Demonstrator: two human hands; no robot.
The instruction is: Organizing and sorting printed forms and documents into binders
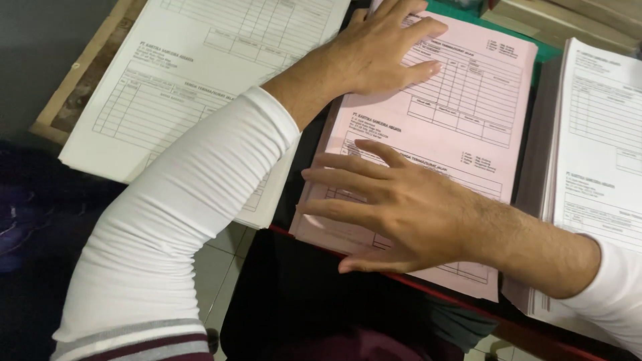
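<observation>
Both hands lie flat on a stack of pink forms (461, 113). The left hand (381, 50) rests palm down on the far part of the top sheet, fingers spread and straight, gripping nothing. The right hand (394, 210) presses the near part, fingers splayed toward the stack's left edge, thumb along the near edge; it too is open and only bears down on the paper.

Judging by this, the step in hand is squaring or steadying the pink pile, and lifting a single sheet would call for a fingertip to catch a corner while the other palm holds the rest still.

Left of the left forearm sits a stack of white forms (194, 73) on a wooden board (80, 80); right of the right wrist stands another white stack (595, 147).

The right stack is cut off by the frame edge, the pink pile's lower corner hides under the right palm, and the depth of each pile is hard to judge. The dark surface (301, 301) below the right hand is too dim to identify.
</observation>
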